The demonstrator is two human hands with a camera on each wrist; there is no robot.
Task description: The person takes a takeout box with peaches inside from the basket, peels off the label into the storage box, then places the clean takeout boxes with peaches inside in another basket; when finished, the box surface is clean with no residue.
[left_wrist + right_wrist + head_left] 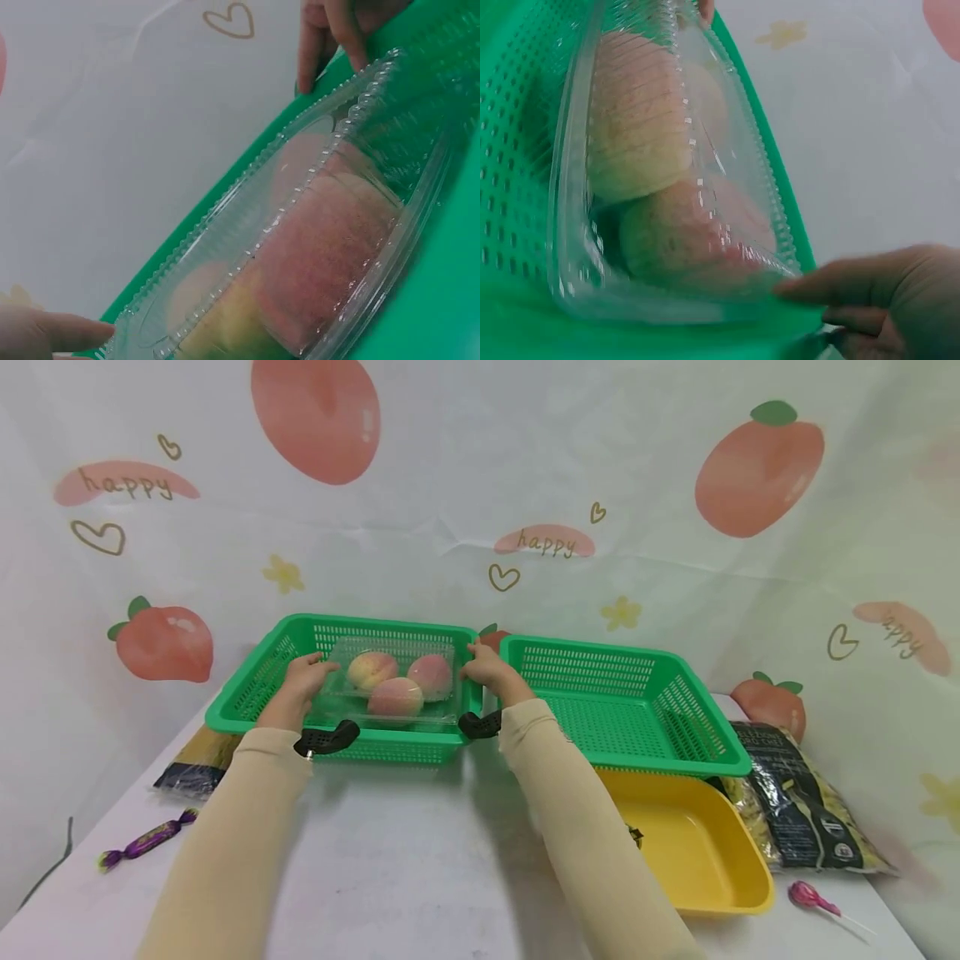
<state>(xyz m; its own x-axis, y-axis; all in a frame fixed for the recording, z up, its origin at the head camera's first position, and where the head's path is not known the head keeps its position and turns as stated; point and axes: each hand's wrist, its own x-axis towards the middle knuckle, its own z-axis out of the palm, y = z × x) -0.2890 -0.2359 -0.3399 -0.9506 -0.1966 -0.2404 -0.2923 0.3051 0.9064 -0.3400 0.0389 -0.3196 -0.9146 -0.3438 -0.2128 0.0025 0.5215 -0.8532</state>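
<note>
A clear plastic clamshell box (397,647) with three peaches (396,697) lies inside the left green basket (397,749), its lid down over the fruit. At the box's left end is my left hand (302,680), a finger extended against the plastic edge in the left wrist view. My right hand (491,668) is at the opposite end, beside the basket's right rim. In the right wrist view, the right thumb (817,285) stretches toward the box's near corner, while the other fingers are partly hidden behind the rim. Neither hand visibly wraps round the box.
A second green basket (600,717) stands to the right, with a yellow tub (705,852) in front. Packaged bags (813,814) lie at the far right, another bag (197,768) by the left basket. A purple wrapped candy (148,841) and a lollipop (813,897) lie on the white table.
</note>
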